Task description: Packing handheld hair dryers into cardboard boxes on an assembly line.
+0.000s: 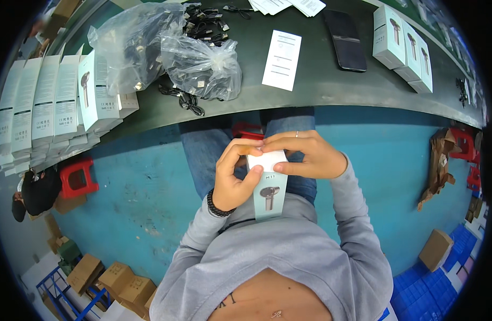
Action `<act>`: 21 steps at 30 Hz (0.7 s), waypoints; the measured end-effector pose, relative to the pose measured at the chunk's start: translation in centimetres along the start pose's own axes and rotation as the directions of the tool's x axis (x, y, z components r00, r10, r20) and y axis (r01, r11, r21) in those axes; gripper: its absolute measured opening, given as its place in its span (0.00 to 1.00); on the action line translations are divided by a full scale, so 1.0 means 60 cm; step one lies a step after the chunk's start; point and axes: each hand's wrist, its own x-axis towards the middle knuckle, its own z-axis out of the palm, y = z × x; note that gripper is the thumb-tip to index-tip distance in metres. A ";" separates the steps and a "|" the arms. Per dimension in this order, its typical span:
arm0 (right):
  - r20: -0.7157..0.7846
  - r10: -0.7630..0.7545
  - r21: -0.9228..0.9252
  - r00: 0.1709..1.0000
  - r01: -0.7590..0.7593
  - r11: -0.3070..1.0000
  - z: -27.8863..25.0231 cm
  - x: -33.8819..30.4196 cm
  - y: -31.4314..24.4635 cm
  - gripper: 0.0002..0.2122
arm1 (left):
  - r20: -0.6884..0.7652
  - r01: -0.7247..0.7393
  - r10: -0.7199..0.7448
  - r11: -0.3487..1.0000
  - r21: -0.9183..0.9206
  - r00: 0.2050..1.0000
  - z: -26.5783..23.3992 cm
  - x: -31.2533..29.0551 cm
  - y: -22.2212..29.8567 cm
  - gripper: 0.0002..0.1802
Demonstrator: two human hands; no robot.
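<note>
A light blue and white product carton (268, 199) with a picture of a dark handheld device stands upright over my lap, its white top end facing up. My left hand (236, 172) is closed around its left upper edge, thumb on the front corner. On the other side my right hand (308, 153) grips the top, with its thumb at the front edge and fingers reaching across to meet the left fingertips. The far side of the carton's top is hidden under the fingers.
On the dark table (246, 95) lie clear bags of cables (203, 67), a printed sheet (282, 60) and a black phone (346, 41). Similar cartons stand at the right (401, 45) and in stacks at the left (42, 101). Red stools (78, 178) and brown boxes (127, 285) are on the floor.
</note>
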 end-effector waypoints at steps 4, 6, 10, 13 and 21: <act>-0.037 -0.115 -0.043 0.993 0.113 0.993 0.004 -0.002 0.015 0.17 | -0.002 0.091 -0.091 0.996 0.005 0.996 -0.003 0.007 0.008 0.11; -0.052 -0.149 -0.063 0.987 0.145 0.987 0.002 -0.004 0.015 0.17 | 0.052 -0.039 0.029 0.980 0.194 0.998 -0.006 0.012 0.006 0.11; 0.014 -0.049 -0.098 0.999 0.051 0.994 -0.021 0.001 -0.005 0.16 | 0.065 -0.082 0.070 0.974 0.211 0.995 0.000 0.016 0.003 0.08; 0.068 0.077 -0.067 0.995 -0.072 0.995 -0.031 0.001 -0.011 0.15 | 0.050 0.011 -0.017 0.993 0.116 0.999 0.004 0.016 0.001 0.08; -0.095 -0.104 -0.106 0.990 0.094 0.990 0.004 -0.019 0.031 0.13 | 0.083 0.022 -0.028 0.997 0.078 0.996 -0.002 0.024 -0.009 0.06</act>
